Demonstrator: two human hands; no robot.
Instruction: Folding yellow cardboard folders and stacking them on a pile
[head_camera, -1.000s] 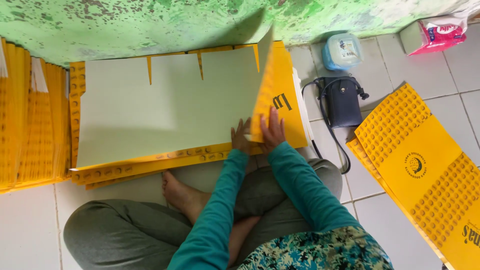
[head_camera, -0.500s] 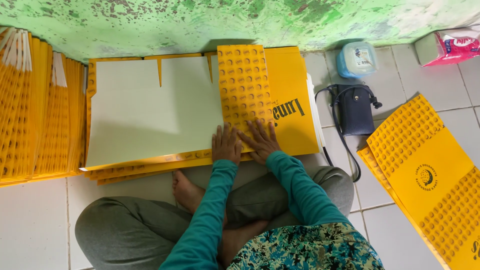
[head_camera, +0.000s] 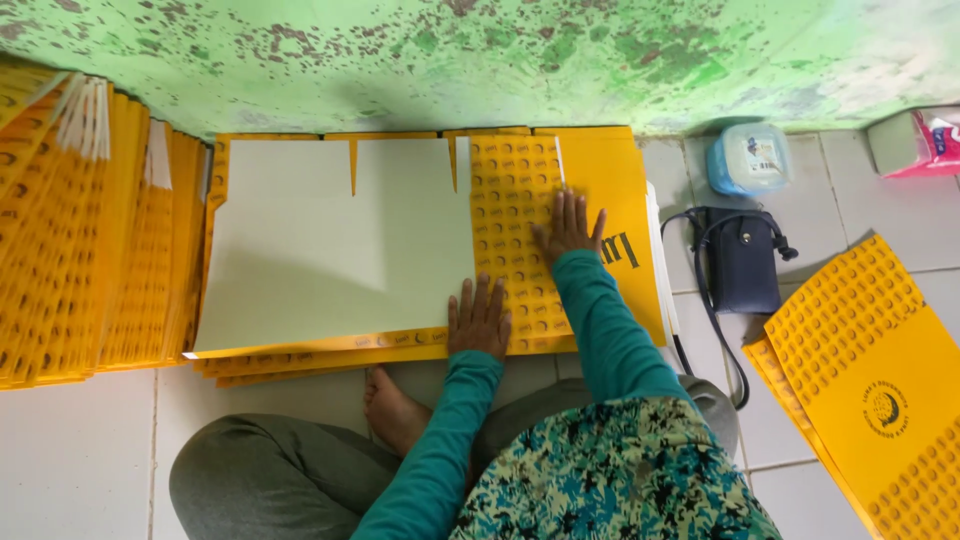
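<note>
White floor tiles (head_camera: 90, 450) meet a green wall speckled with brown (head_camera: 450, 60), and against the foot of that wall lies a flat yellow cardboard box blank (head_camera: 330, 250), its pale unprinted inner face turned up, resting on a low pile of more such sheets. On the blank's right part a dotted yellow flap (head_camera: 515, 200) is folded over flat. The left hand (head_camera: 478, 318) lies open, palm down with fingers spread, on the near edge of the blank where that flap ends. The right hand (head_camera: 568, 228) is likewise open and flat, pressing on the flap's right border, farther from the person than the left hand and touching the plain yellow panel beside it. Left of the blank stands a thick stack of yellow sheets (head_camera: 90, 270), packed on edge. Right of the blank a small black pouch with a strap (head_camera: 740, 260) lies on the tiles, with a blue-lidded plastic container (head_camera: 750, 158) just beyond it near the wall. Further right of the pouch lies another pile of printed yellow sheets (head_camera: 870, 390).
</note>
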